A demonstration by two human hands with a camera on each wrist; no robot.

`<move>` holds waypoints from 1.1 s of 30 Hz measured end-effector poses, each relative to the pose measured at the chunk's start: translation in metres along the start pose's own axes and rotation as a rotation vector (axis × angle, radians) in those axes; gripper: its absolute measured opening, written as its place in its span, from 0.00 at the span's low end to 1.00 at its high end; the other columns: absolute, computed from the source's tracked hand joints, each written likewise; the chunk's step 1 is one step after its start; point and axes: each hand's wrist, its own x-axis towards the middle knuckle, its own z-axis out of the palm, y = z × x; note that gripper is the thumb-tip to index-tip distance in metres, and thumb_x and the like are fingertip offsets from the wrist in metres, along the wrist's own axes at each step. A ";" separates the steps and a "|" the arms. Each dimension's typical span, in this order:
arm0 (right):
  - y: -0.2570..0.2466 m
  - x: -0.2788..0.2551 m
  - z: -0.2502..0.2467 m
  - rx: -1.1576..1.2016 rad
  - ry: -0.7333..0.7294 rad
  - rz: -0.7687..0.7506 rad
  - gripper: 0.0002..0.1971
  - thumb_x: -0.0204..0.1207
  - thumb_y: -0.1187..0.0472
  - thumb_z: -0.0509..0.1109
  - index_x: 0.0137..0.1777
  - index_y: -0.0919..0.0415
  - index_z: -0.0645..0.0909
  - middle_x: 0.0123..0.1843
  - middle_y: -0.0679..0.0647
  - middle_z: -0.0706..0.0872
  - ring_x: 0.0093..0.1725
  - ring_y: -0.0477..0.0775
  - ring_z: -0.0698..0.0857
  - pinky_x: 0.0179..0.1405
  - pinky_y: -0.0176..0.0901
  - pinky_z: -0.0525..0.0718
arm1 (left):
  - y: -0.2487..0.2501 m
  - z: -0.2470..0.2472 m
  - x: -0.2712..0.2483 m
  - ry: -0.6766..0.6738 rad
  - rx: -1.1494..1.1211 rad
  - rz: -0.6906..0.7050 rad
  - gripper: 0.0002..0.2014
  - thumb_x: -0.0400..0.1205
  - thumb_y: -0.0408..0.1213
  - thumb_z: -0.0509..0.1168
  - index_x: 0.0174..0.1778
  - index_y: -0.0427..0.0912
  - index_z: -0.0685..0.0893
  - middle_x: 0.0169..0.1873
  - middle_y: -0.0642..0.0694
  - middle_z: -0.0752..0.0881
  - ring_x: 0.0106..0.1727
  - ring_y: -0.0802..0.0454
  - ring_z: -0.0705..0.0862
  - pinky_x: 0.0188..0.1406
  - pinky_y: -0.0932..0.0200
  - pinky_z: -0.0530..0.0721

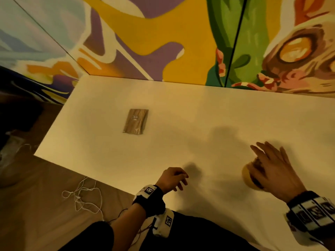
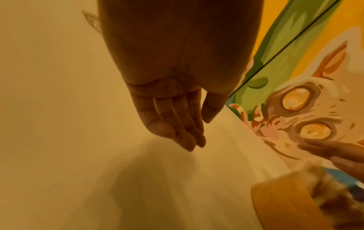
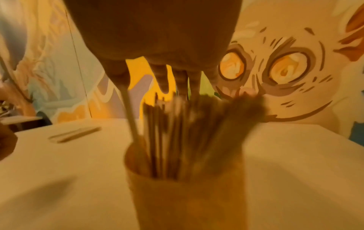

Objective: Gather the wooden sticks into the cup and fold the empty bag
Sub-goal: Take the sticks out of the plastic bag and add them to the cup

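The right hand (image 1: 270,171), fingers spread, hovers over the sticks (image 3: 189,133) standing in the cup (image 3: 185,194), probably to settle them. The left hand (image 1: 172,179) hangs relaxed, holding nothing. The bag (image 1: 136,121) lies flat, well apart on the worktop (image 1: 181,109), apparently with sticks inside.

The left hand (image 1: 173,179) sits low in the centre of the head view, forearm rising from the bottom edge and a black band with white marker blocks round the wrist; its fingers (image 2: 177,124) hang loosely together, pointing downward, and hold nothing. The right hand (image 1: 272,171) lies at the lower right of that view, back upward, fingers (image 1: 261,151) spread and fairly straight toward the upper left. Its wrist carries a similar marked band at the right edge.
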 end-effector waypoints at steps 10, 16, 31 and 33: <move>-0.172 0.081 0.066 0.216 -0.146 -0.054 0.17 0.82 0.54 0.64 0.69 0.56 0.78 0.75 0.56 0.74 0.74 0.59 0.72 0.71 0.47 0.71 | -0.048 -0.142 0.017 0.144 -0.089 0.034 0.09 0.84 0.31 0.60 0.49 0.38 0.86 0.36 0.43 0.89 0.29 0.50 0.85 0.23 0.62 0.78; -0.244 0.117 0.126 0.150 -0.523 0.238 0.37 0.83 0.46 0.61 0.86 0.51 0.45 0.87 0.57 0.34 0.86 0.63 0.39 0.82 0.64 0.54 | -0.067 -0.218 0.042 0.296 -0.109 0.074 0.09 0.83 0.29 0.60 0.51 0.38 0.85 0.41 0.43 0.89 0.31 0.49 0.85 0.24 0.60 0.79; -0.271 0.108 0.159 0.058 -0.554 0.378 0.47 0.80 0.44 0.65 0.85 0.50 0.33 0.82 0.57 0.20 0.83 0.65 0.28 0.82 0.67 0.49 | -0.045 -0.304 0.160 0.415 0.251 -0.007 0.29 0.74 0.42 0.74 0.70 0.43 0.74 0.63 0.42 0.84 0.63 0.40 0.83 0.57 0.53 0.81; -0.268 0.107 0.159 0.067 -0.552 0.373 0.46 0.80 0.44 0.64 0.85 0.49 0.33 0.82 0.56 0.20 0.83 0.64 0.28 0.83 0.67 0.49 | -0.042 -0.298 0.160 0.333 0.245 -0.006 0.24 0.74 0.41 0.75 0.64 0.42 0.79 0.59 0.42 0.85 0.60 0.40 0.84 0.57 0.52 0.83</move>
